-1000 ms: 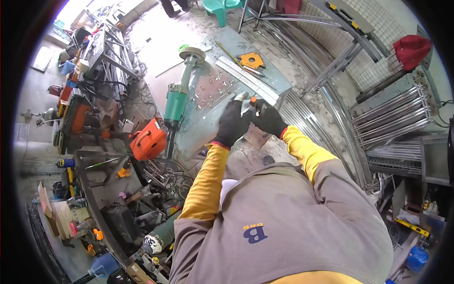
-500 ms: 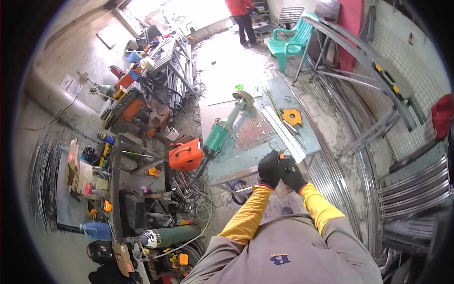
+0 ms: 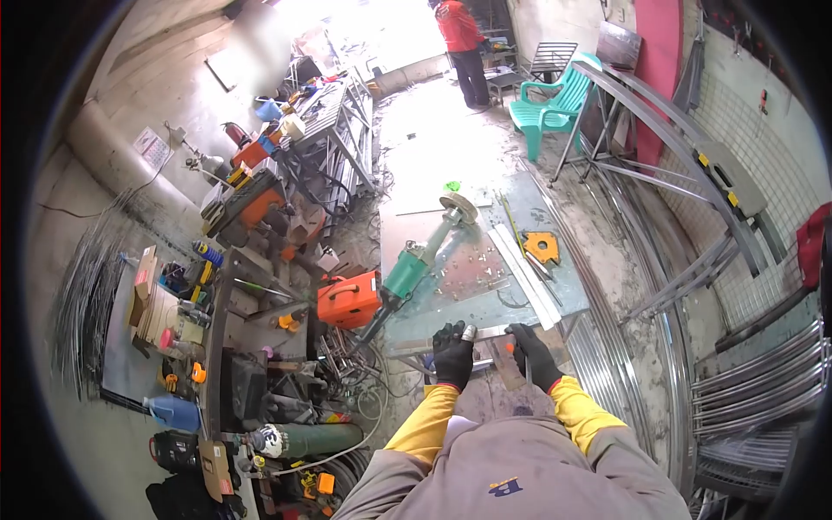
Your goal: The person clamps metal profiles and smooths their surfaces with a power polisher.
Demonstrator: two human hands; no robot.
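My left hand (image 3: 452, 355), in a black glove, is closed at the table's near edge, with a small silvery piece (image 3: 469, 332) at its fingertips. To its right, my right hand (image 3: 534, 357), also gloved, is closed round a small object with an orange part (image 3: 510, 347); its shape is mostly hidden. A pale narrow strip (image 3: 490, 332) shows between the hands; I cannot tell whether they hold it. Beyond them on the metal table (image 3: 468, 305) lie a green grinder (image 3: 407, 276), white strips (image 3: 525, 279) and a yellow-orange angular piece (image 3: 542, 248).
An orange case (image 3: 348, 300) stands left of the table. A green gas cylinder (image 3: 321, 439) lies at the lower left. Metal tubes (image 3: 607, 355) run along the floor at right. A green chair (image 3: 550, 113) and a person in red (image 3: 459, 30) are farther off.
My hands, together before, have moved apart, the left one leftward and both slightly down in the view. The pale strip now shows between them. The room has shifted slightly right and down.
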